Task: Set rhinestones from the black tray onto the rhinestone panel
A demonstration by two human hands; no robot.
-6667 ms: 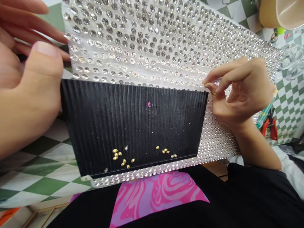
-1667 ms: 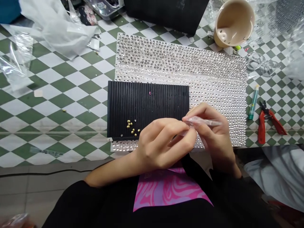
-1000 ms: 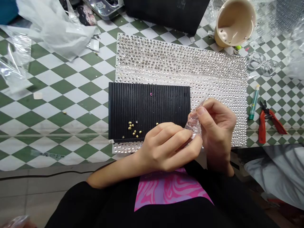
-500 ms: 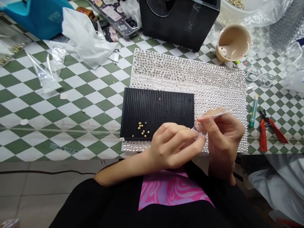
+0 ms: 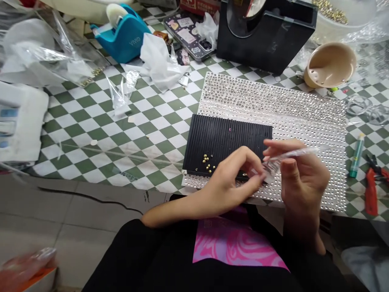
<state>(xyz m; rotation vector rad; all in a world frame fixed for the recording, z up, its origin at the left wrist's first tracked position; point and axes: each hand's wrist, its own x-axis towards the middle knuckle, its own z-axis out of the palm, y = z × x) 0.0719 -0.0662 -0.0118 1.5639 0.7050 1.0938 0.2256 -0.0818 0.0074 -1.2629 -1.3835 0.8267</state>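
My left hand (image 5: 232, 180) pinches the corner of a small clear plastic bag (image 5: 273, 164) between thumb and fingertips, over the right end of a black ridged tray (image 5: 225, 140). The bag stretches across the fingers of my right hand (image 5: 304, 174), whose thumb stands apart from them; blur hides how firmly they touch it. Whatever the bag may contain cannot be made out. Several small gold beads (image 5: 207, 162) lie on the tray's left part. Under the tray and both hands is a white board studded with rhinestones (image 5: 316, 121).
A beige cup (image 5: 331, 65) lies tilted behind the board. To the right are a green pen-like tube (image 5: 356, 156) and red-handled pliers (image 5: 371, 190). A black box-shaped holder (image 5: 261, 44), a phone (image 5: 188, 34) and a blue tape dispenser (image 5: 124, 38) stand at the back.
The view has swung left, so everything sits further right in it. My right thumb has parted from the fingers that pinched the bag; my left hand still pinches it.
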